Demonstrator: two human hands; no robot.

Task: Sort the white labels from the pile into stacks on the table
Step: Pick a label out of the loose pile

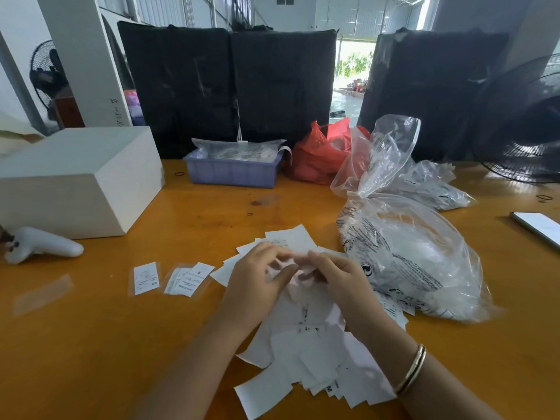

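A loose pile of white labels (315,356) covers the orange table (121,344) in front of me. My left hand (257,280) and my right hand (336,277) meet above the pile's far part, fingers curled, pinching a blurred white label (295,265) between them. To the left lie two small groups of sorted labels: one marked XS (146,277) and a stack marked S (189,278).
A white box (75,180) and a white handheld device (39,245) sit at the left. A blue tray (233,168), a red bag (321,156) and clear plastic bags (415,253) stand behind and right. A phone (539,227) lies far right, with a fan (527,131) behind it.
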